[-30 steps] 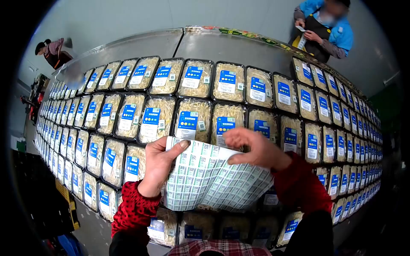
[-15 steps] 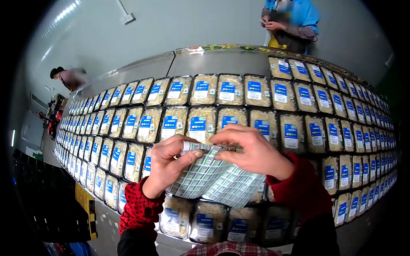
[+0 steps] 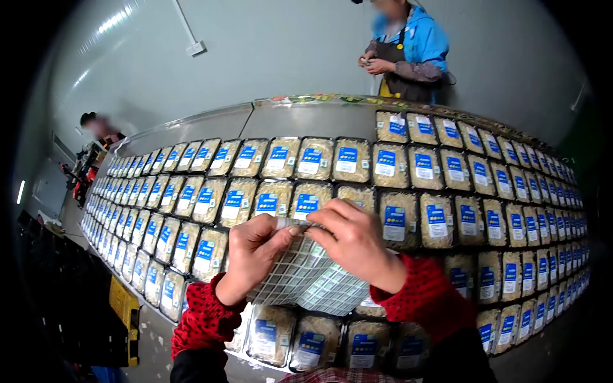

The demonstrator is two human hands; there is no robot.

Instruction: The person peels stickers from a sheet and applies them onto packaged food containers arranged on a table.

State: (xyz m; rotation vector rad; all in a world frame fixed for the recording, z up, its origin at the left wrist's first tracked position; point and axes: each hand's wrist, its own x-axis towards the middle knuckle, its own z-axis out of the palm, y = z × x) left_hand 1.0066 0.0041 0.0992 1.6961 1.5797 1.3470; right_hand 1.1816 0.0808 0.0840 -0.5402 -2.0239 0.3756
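Note:
A sheet of small printed stickers (image 3: 319,277), set out in a grid, hangs between my hands over the packs, its upper edge curled into a roll. My left hand (image 3: 252,246) is closed on that edge, thumb on top. My right hand (image 3: 354,239) pinches the same edge beside it, fingertips close to the left thumb. Under the sheet lie clear-topped trays of pale shredded food (image 3: 271,335) with blue-and-white labels. Some trays also carry a small square sticker. Whether a loose sticker is between my right fingertips is hidden.
Rows of the same trays cover the metal table (image 3: 306,115). Across it stands a person in a blue jacket and dark apron (image 3: 408,57), hands together. Another person (image 3: 102,127) is at the far left. Dark crates (image 3: 70,306) and a yellow pallet (image 3: 124,303) stand at lower left.
The view has tilted up and shifted, so the table sits lower in the picture. My right hand has drawn closer to my left along the sheet's edge. Both still hold the sheet.

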